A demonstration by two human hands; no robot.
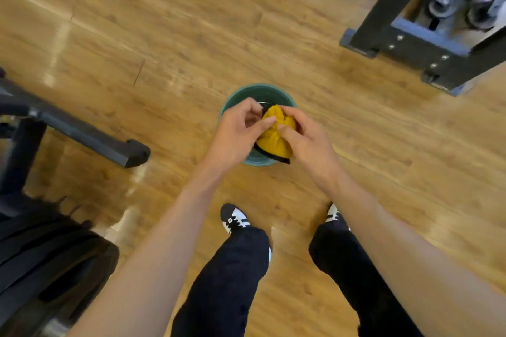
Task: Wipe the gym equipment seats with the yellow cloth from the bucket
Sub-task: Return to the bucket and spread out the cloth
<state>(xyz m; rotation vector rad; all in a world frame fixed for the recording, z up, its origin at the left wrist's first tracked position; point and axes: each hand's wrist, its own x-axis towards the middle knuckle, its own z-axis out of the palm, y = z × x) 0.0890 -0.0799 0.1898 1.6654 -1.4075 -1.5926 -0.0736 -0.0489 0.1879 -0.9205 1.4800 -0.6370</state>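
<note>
A green bucket (258, 91) stands on the wooden floor straight ahead of my feet. Above its opening I hold a bunched yellow cloth (275, 141) with a black edge. My right hand (306, 137) grips the cloth from the right, fingers curled round it. My left hand (239, 128) is on the cloth's left side, its thumb and fingers curled against the top of the cloth. The cloth hides most of the bucket's inside.
A dark machine foot (109, 145) and a black padded part (41, 254) of gym equipment lie at the left. A dark steel frame (427, 44) with bolts stands at the upper right. My two shoes (234, 217) are just behind the bucket.
</note>
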